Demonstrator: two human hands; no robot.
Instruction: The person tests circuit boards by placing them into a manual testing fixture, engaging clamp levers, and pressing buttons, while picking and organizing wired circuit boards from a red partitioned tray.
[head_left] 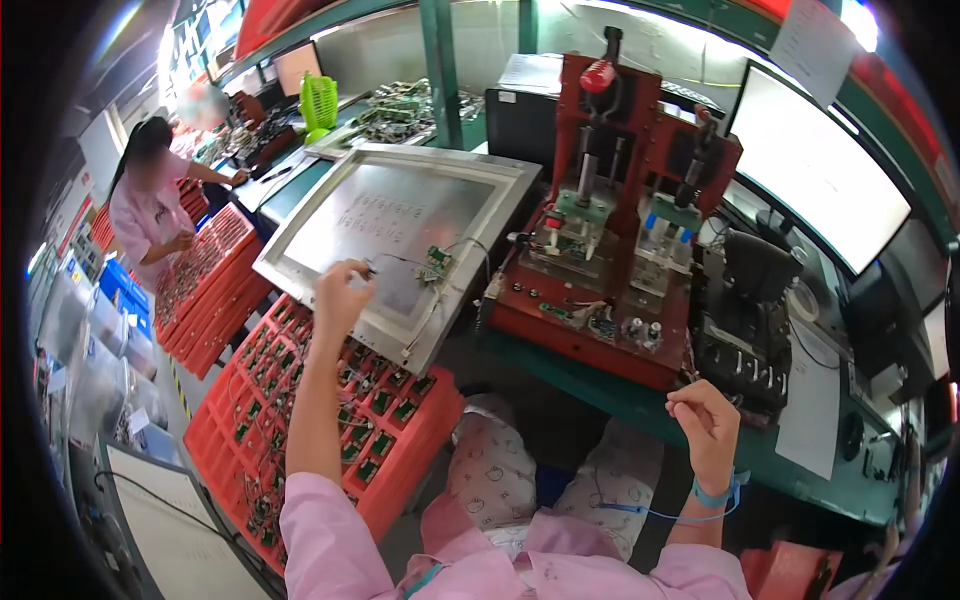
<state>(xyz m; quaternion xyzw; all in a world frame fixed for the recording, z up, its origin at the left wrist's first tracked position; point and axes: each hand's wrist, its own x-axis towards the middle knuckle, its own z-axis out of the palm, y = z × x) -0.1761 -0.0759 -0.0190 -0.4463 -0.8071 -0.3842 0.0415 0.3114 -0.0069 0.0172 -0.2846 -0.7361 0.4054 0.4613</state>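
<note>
My left hand [341, 298] is raised over the lower left edge of a framed metal panel [345, 215]. Its thumb and fingers pinch a small dark part [370, 271] on a thin cable. That cable seems to run to a small green circuit board [437, 263] lying on the panel's right side. My right hand [708, 420] hovers at the bench's front edge, just right of the red test fixture [590, 340]. Its fingers are curled together, and I see nothing between them. A blue wrist strap [714, 492] with a cord circles that wrist.
Below my left arm stands a red tray [225, 425] holding several small boards and wires. A black fixture [745, 345] and a bright monitor [825, 165] occupy the right side. At the far left, another person [150, 205] works beside stacked red trays [205, 300].
</note>
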